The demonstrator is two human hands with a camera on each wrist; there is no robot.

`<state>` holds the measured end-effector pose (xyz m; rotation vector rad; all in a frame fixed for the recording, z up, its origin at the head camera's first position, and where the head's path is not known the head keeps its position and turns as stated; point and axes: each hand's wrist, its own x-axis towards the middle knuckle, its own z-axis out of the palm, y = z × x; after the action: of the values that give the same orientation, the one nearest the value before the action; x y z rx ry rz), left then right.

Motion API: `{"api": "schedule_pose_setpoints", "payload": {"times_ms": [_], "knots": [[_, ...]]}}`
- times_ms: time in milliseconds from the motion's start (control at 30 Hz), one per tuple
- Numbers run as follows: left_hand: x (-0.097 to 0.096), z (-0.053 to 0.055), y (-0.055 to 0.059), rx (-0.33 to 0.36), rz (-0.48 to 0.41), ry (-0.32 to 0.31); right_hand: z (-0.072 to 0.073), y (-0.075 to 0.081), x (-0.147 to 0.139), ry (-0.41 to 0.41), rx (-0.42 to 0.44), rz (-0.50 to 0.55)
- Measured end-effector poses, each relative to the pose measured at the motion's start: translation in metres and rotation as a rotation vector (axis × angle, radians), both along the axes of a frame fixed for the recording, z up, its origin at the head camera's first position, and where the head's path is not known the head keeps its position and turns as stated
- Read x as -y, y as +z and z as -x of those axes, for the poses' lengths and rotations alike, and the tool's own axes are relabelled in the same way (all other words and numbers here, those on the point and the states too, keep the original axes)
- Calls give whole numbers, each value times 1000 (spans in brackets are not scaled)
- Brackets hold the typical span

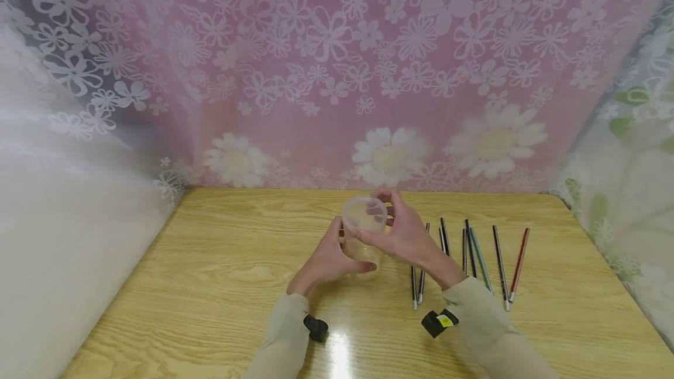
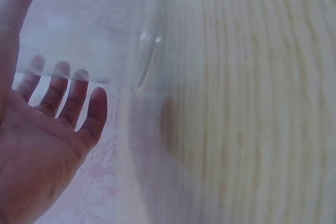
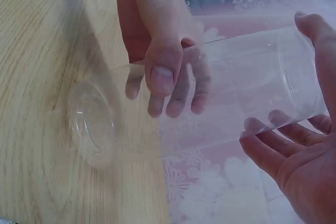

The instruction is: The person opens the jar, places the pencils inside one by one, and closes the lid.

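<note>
At the middle of the wooden table (image 1: 237, 262), holding a clear cup (image 3: 247, 87) roughly upright: low on the wall with a curled left hand (image 1: 329, 256), near the rim with a curled right hand (image 1: 405, 233). Cannot tell whether touching the table. Could slip if gripped too loosely, given smooth sides. On the table's right half, loose pencils (image 1: 500, 262), likely to roll if brushed by the right sleeve (image 1: 489, 320). Along the table's far edge, a floral curtain (image 1: 295, 133).
</note>
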<state>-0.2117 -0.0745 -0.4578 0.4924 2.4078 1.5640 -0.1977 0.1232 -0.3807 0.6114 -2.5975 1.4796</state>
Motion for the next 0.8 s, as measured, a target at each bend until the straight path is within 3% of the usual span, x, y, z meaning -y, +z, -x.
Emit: {"api": "schedule_pose_setpoints", "payload": {"times_ms": [300, 500, 800], "knots": [[10, -3, 3, 24, 1, 7, 1, -2, -5, 56, -43, 16], [11, -5, 5, 45, -3, 3, 0, 0, -5, 20, -23, 21], [2, -3, 3, -28, -25, -17, -1, -1, -6, 15, -26, 24]]}}
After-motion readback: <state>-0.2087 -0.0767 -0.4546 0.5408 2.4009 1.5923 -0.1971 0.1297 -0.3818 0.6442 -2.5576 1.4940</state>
